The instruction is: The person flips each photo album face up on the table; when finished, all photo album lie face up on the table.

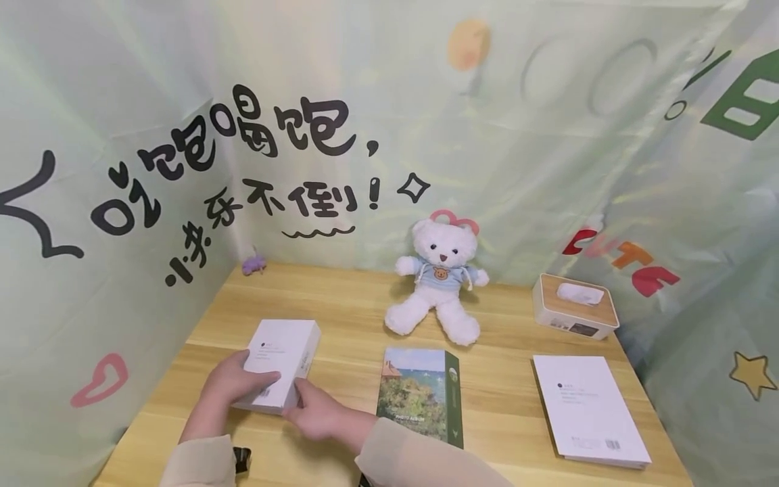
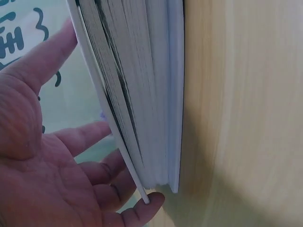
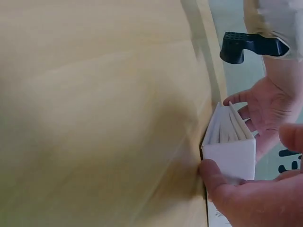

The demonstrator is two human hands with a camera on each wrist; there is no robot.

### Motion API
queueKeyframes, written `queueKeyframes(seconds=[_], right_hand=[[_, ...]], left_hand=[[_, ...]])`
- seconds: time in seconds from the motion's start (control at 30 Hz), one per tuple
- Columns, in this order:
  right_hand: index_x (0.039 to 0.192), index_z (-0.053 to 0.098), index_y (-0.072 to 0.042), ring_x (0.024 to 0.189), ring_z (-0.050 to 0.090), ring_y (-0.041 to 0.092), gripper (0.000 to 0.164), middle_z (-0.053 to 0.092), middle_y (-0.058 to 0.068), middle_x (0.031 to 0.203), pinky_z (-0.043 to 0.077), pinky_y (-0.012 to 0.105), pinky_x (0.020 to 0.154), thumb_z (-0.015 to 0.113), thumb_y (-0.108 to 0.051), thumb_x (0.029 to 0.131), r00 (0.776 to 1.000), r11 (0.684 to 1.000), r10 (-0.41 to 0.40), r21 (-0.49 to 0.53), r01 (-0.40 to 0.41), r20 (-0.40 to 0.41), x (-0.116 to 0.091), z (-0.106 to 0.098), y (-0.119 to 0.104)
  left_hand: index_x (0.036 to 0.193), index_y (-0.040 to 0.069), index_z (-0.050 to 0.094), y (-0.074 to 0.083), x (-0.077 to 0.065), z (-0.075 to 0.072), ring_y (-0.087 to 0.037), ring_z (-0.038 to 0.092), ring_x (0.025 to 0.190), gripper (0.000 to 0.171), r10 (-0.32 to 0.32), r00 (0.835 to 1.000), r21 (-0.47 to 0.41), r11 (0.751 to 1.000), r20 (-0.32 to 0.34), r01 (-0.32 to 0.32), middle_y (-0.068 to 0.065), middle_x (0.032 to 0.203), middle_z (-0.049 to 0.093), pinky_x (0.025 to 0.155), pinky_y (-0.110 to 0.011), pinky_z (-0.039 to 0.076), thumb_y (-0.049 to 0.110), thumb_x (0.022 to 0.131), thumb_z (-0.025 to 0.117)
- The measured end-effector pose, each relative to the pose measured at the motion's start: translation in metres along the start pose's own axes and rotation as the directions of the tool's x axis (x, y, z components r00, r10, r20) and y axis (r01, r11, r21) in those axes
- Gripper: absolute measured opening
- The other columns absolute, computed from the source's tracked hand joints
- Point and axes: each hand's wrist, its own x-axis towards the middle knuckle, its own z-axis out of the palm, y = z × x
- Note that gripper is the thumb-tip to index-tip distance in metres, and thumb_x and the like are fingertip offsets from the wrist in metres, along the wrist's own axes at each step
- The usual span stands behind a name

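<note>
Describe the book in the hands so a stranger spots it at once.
On the wooden table, find the white bear. Nearer and further left is the book, white with small print. Unlike the landscape album and second white book, it is touched by the left hand and right hand.

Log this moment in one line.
left hand: touches white book; right hand: touches its spine; photo album: on table; plush bear: sitting behind

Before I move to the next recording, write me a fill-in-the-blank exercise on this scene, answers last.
1. The left hand and right hand touch the white book to the ____ of the picture-covered book.
2. The picture-covered book's front reads PHOTO ____.
3. The teddy bear wears a top coloured ____.
4. The tissue box stands near the far ____ corner of the table.

Missing words: left; ALBUM; blue; right.
</note>
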Motion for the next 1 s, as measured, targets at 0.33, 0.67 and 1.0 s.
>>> queueKeyframes(seconds=[0.33, 0.67, 1.0], right_hand=[[0.153, 0.050, 0.004, 0.112, 0.069, 0.027, 0.056, 0.058, 0.020, 0.150, 0.059, 0.035, 0.092, 0.068, -0.015, 0.103, 0.993, 0.995, 0.001, 0.098, 0.011, -0.121, -0.012, -0.011, 0.004], [0.134, 0.064, 0.013, 0.104, 0.073, 0.034, 0.045, 0.056, 0.031, 0.142, 0.062, 0.024, 0.079, 0.077, 0.002, 0.092, 0.924, 0.947, -0.109, 0.244, 0.208, -0.366, -0.022, -0.018, -0.005], [0.134, 0.064, 0.013, 0.088, 0.061, 0.015, 0.054, 0.049, 0.026, 0.146, 0.058, 0.021, 0.069, 0.086, -0.008, 0.089, 0.871, 0.960, -0.073, 0.202, 0.193, -0.486, -0.032, -0.020, -0.003]], left_hand=[[0.157, -0.014, 0.032, 0.008, -0.007, 0.003, -0.061, 0.037, 0.140, 0.121, -0.050, 0.999, -0.051, 0.997, 0.001, 0.050, -0.043, 0.158, 0.032, 0.116, -0.072, 0.030, 0.065, 0.081, 0.083], [0.161, -0.002, 0.037, 0.024, -0.019, 0.011, -0.052, 0.045, 0.133, 0.102, 0.031, 0.996, -0.205, 0.979, 0.086, -0.013, -0.043, 0.159, 0.030, 0.106, -0.064, 0.046, 0.058, 0.091, 0.078], [0.155, 0.001, 0.049, 0.035, -0.026, 0.027, -0.049, 0.058, 0.125, 0.076, 0.075, 0.990, -0.424, 0.905, 0.116, -0.019, -0.041, 0.153, 0.043, 0.087, -0.054, 0.060, 0.044, 0.098, 0.076]])
